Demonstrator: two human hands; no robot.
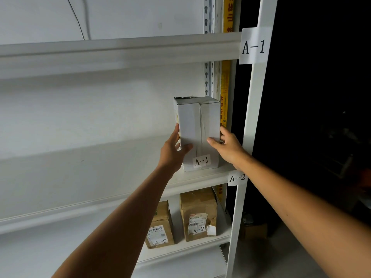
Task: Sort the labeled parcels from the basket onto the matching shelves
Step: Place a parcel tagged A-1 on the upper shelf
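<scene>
A tall white parcel (197, 125) labelled A-1 stands upright on the shelf board (120, 177) beneath the A-1 tag (253, 46), near the right upright. My left hand (174, 149) grips its left side, thumb across the front. My right hand (226, 146) holds its right side, thumb on the front face. On the board below, under the A-2 tag (237, 178), stand two brown cardboard parcels labelled A-2, the left one (160, 225) and the right one (198, 213). The basket is out of view.
The white metal rack's right upright (249, 137) runs top to bottom beside the parcel. The rack's top beam (120, 51) crosses above. A yellow printed strip (224, 93) hangs behind the rack. Right of the rack is dark, with a small cardboard box (255, 230) on the floor.
</scene>
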